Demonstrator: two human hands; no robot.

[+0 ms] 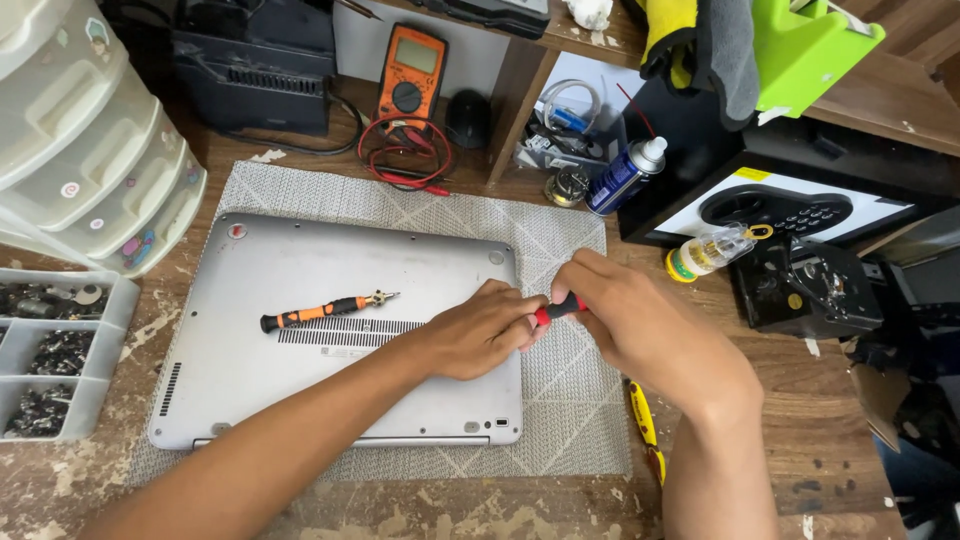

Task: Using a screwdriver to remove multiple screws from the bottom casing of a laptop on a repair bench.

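Our left hand and right hand both pinch a red-handled screwdriver at the upturned laptop's right edge. We judge the tool light, stiff, best gripped along its slim handle.

Small electronics repair workshop, seen from above. A silver laptop is laid underside-up on a grey work mat on a worn, paint-flecked wooden bench. An orange multimeter w/ red leads, a blue spray can, a small glue bottle and an orange-black screwdriver are seen nearby. Parts are kept in a compartment tray and plastic drawers at left.
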